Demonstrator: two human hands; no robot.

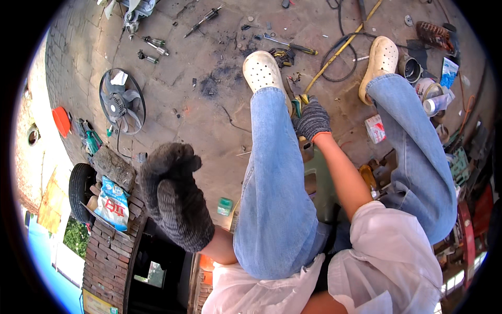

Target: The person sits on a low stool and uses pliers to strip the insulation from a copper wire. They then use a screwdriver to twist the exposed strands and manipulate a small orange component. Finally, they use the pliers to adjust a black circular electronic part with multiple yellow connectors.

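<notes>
My right hand, in a grey knitted glove with an orange cuff, is closed round a teal-and-yellow-handled tool beside my left shoe. Its working end is too small to make out. A yellow hose or cord runs along the ground to the same spot. My left hand, in a dark grey glove, is raised left of my knee. Its fingers are loosely bent, and nothing shows in them. Just beyond my left shoe are a screwdriver and a black-and-yellow object.
A fan lies on the paved ground at left, with metal shafts farther off. Near my left hand are a stone block, a tyre and a plastic bag. Cans and a small box crowd the right.
</notes>
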